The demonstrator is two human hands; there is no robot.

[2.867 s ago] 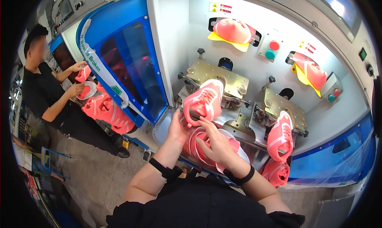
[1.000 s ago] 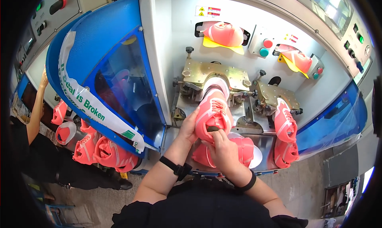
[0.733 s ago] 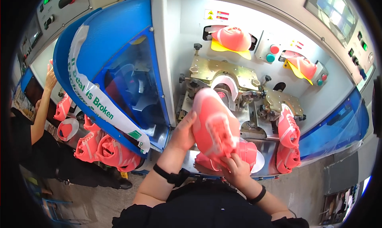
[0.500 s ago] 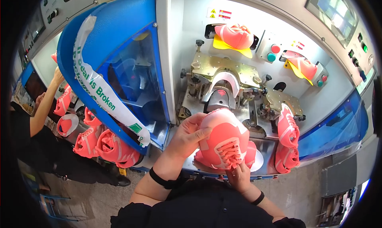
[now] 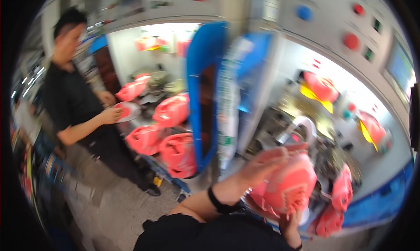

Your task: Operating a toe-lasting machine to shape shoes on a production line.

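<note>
The picture is blurred by head motion. My left hand [image 5: 262, 165] lies over the top of a pink shoe upper [image 5: 291, 187], and my right hand [image 5: 289, 219] grips it from below, low in front of a machine bay [image 5: 306, 133]. A black band sits on my left wrist. More pink uppers [image 5: 341, 194] stand to the right of the held one.
A blue guard panel [image 5: 203, 98] separates my bay from the left one. There a person in black [image 5: 74, 106] handles a pink upper beside a pile of pink uppers [image 5: 170, 137]. Red and blue buttons [image 5: 350, 41] sit on the grey panel above. Grey floor lies lower left.
My head has turned left, so the bay slid to the right and the other person came into view. The pink upper came off the machine post and sits lower in both hands.
</note>
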